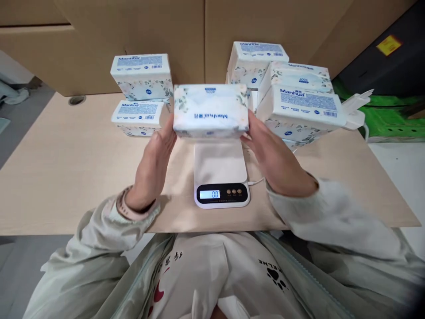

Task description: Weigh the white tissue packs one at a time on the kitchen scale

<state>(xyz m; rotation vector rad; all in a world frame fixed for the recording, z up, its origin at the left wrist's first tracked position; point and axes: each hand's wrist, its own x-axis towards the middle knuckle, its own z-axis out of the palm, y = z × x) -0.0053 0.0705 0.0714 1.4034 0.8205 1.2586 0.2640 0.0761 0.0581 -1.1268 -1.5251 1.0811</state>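
Between my two hands is a pack of tissues (211, 110), white and blue with a leaf print, its lettering upside down to me. My left hand (155, 161) grips its left end, and my right hand (274, 155) grips the right end. The pack is held up over the far part of a white kitchen scale (219, 164), hiding that part of its plate. The scale's lit display reads 0.0, and a white cable leaves its right side.
Similar tissue packs are stacked at the back left (141, 77) and, several of them, at the back right (300, 106). A white power strip (355, 113) lies beside the right stack. Cardboard (139, 26) stands along the far edge of the wooden table (66, 177).
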